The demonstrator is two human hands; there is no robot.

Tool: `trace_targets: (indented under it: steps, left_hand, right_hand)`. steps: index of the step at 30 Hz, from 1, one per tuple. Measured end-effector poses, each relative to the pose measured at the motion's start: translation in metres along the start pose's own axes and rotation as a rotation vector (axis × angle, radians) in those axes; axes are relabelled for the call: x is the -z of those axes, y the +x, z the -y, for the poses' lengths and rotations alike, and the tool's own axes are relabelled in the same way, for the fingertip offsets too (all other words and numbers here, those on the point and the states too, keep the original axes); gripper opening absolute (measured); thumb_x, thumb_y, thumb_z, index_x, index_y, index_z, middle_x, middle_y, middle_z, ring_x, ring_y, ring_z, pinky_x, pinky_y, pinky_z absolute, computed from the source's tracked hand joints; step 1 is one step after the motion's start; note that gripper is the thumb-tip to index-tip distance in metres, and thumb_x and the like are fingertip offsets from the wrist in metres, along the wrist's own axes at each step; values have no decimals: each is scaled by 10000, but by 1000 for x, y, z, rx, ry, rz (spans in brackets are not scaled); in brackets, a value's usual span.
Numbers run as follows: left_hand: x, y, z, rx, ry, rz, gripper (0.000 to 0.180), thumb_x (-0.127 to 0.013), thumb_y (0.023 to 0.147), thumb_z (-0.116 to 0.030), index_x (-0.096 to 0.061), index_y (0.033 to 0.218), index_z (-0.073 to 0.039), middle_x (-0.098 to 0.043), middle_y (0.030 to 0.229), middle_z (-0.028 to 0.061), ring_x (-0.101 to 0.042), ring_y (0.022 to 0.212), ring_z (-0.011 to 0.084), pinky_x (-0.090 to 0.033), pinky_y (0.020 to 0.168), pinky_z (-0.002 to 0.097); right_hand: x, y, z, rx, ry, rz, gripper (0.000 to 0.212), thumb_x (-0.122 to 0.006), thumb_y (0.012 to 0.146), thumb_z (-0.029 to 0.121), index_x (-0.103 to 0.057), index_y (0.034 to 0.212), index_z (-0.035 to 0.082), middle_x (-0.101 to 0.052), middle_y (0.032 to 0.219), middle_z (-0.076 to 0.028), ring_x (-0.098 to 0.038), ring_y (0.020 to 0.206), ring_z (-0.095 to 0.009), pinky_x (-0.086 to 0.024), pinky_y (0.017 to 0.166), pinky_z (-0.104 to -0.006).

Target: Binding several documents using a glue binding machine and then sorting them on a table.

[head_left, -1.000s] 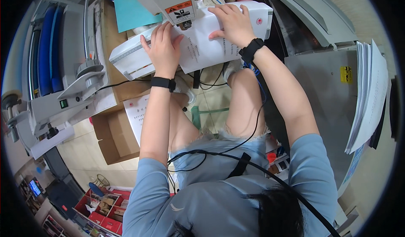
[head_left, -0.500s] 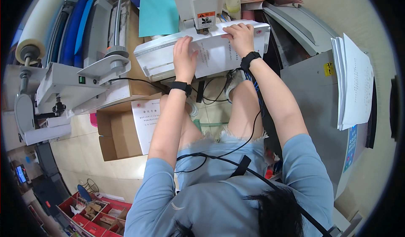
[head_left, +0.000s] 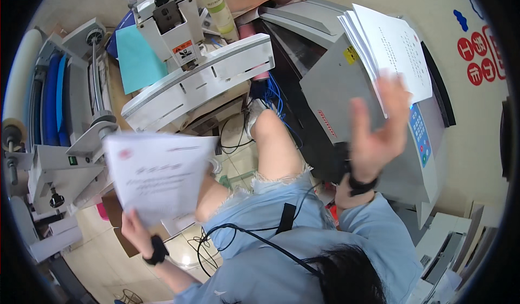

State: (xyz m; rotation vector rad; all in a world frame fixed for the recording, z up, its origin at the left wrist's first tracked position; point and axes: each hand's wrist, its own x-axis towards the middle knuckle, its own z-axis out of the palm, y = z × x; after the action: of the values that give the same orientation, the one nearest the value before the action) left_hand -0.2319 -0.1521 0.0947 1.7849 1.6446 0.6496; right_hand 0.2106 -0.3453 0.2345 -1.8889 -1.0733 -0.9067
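Observation:
My left hand (head_left: pixel 137 233) grips the lower edge of a printed paper booklet (head_left: pixel 165 179), held up over my left thigh; the booklet is smeared by motion. To the right, my right hand (head_left: pixel 382 133) is raised with its fingers spread and nothing in it, a little blurred. It is nearest to a stack of printed sheets (head_left: pixel 398 60) lying on a grey machine (head_left: pixel 336 101); whether the fingertips touch the sheets I cannot tell. Ahead of me stands a white stapling machine (head_left: pixel 187 36), and its slanted white table (head_left: pixel 216 79) bears no paper.
A turquoise sheet (head_left: pixel 135 57) lies left of the stapling machine. At the far left is a laminator with blue rollers (head_left: pixel 54 98). Part of a cardboard box (head_left: pixel 125 243) shows below the booklet. Blue cables (head_left: pixel 276 95) hang by my knee, and a black cable (head_left: pixel 254 239) crosses my lap.
The paper has left the machine's table and moved down and left in my left hand. My right hand has let go of it and swung right toward the stack. The view has turned right.

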Motion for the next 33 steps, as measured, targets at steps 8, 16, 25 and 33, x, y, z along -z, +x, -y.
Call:
trace_targets:
  steps: [8,16,25,33]
  left_hand:
    - [24,-69,232,521,-652,148,310,-454,964,-158,-543,1132,88,-628,1040,114,-587,900,182,-456,823,316]
    - [-35,4,280,539,-7,265,271,-591,843,-202,-613,714,36,-525,572,-7,-426,455,122,-309,403,352]
    - [-62,-6,115,185,-60,98,456,-521,927,-355,-604,1063,71,-652,1000,207,-634,947,269,-483,840,362]
    - [-96,5,-40,399,-1255,1031,564,-527,907,-342,-365,1327,-1,-498,1278,153,-499,1171,211,-449,943,337]
  right_hand:
    - [30,-9,-78,-198,-713,354,383,-621,870,277,-583,1227,144,-559,1261,-116,-446,1254,-303,-163,1061,-583]
    - [56,-13,-63,-36,-66,-50,189,-529,909,30,-633,984,-109,-675,945,-187,-641,864,-229,-488,811,-302]
    - [43,27,10,851,627,390,417,-356,962,387,-458,1038,-10,-602,805,-157,-606,620,-288,-469,505,-377]
    - [-50,-47,90,1049,1089,1074,258,-619,743,149,-623,982,51,-615,1029,-56,-576,1025,-231,-489,841,-357]
